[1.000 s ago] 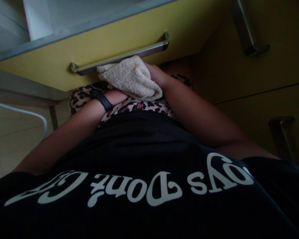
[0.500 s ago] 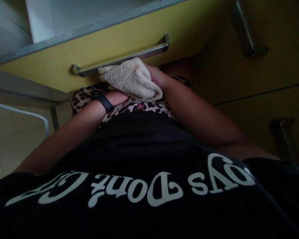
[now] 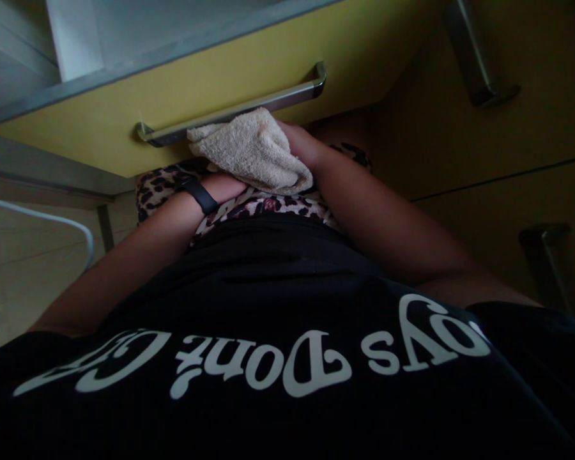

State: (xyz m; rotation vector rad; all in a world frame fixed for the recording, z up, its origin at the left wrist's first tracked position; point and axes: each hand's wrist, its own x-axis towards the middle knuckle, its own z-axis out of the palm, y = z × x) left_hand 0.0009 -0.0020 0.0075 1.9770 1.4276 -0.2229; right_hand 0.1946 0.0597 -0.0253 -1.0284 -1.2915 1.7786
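A crumpled beige terry cloth [image 3: 253, 150] bunches over my lap, right below the long metal handle [image 3: 239, 112] of a yellow drawer front [image 3: 211, 83]. My right hand [image 3: 297, 144] comes in from the right and grips the cloth, its fingers covered by the folds. From the left, my left hand [image 3: 232, 184] reaches under the cloth's lower edge. Only its wrist side shows, so its fingers are hidden. A dark band [image 3: 199, 193] circles the left wrist. The cloth's upper edge lies close against the handle; whether it touches, I cannot tell.
The drawer is pulled out over my knees, its pale interior [image 3: 172, 32] in view. More dark yellow fronts stand at the right, with metal handles [image 3: 479, 57] sticking out. A white cable [image 3: 67, 222] curves above the tiled floor [image 3: 14, 275] on the left.
Both hands and the cloth stay in nearly the same place. The drawer's edge and handle sit slightly higher in view.
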